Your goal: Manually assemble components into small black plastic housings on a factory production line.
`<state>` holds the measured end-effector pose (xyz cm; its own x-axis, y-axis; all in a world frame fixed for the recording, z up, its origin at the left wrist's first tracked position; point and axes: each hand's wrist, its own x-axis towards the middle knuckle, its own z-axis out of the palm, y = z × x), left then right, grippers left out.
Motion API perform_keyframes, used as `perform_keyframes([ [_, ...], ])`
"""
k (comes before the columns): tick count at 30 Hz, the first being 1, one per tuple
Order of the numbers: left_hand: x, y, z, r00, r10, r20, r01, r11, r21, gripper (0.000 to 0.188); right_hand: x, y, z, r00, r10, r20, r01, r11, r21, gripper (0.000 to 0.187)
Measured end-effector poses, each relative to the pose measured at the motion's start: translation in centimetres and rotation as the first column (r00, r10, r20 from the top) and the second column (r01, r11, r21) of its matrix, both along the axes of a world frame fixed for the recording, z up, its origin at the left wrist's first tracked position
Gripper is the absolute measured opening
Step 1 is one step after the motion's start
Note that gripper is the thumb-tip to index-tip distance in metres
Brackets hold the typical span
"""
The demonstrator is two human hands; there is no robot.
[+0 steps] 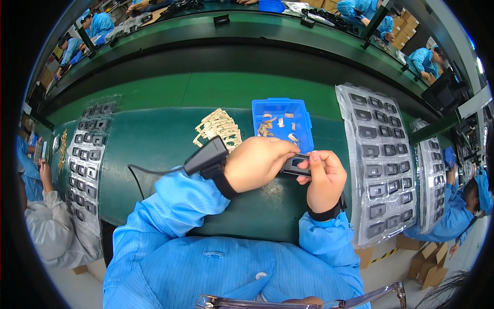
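Looking down through the head camera, I see both hands meet over the green worktop (154, 139), just in front of a blue tray (306, 129). The left hand (256, 164) is closed, and its fingertips press on the top of a small black frame (294, 166). The right hand (325, 177) is closed on the same frame from below and from the right side, with the thumb on its edge. So the frame is held between the two hands, a little above the worktop and near the front wall of the tray.

A black scanner (207, 156) sits on the left wrist, and a black cable (135, 177) runs from it across the worktop.

The blue tray holds a few small beige pieces. Just left of it, a pile of beige strips (218, 130) lies on the worktop.

On the far left there is a clear blister sheet (87, 165) with rows of black frames. On the right there is a bigger sheet (381, 165) of the same kind, and its lower end hangs over the edge of the worktop.
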<state>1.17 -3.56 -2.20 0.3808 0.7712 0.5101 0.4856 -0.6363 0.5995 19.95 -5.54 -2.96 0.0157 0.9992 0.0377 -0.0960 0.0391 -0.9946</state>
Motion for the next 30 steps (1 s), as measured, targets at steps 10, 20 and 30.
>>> perform_keyframes([
  [10, 0.7, -0.6, 1.1, 0.994, 0.108, -0.026, -0.110, 0.992, -0.065, 0.026, 0.4, -0.1, -0.6, 0.958, 0.196, -0.211, -0.213, 0.975, -0.064, 0.024],
  [20, 3.5, -4.5, 0.2, 0.949, -0.060, -0.310, 0.100, 0.988, 0.114, 0.019, 2.8, -6.0, -1.0, 0.951, 0.267, -0.156, -0.276, 0.960, -0.042, 0.023],
  [30, 6.3, -8.6, -2.1, 0.958, -0.277, 0.069, 0.282, 0.880, -0.382, 0.029, 9.9, -11.3, 1.8, 0.814, -0.293, 0.502, 0.095, 0.920, 0.381, 0.022],
])
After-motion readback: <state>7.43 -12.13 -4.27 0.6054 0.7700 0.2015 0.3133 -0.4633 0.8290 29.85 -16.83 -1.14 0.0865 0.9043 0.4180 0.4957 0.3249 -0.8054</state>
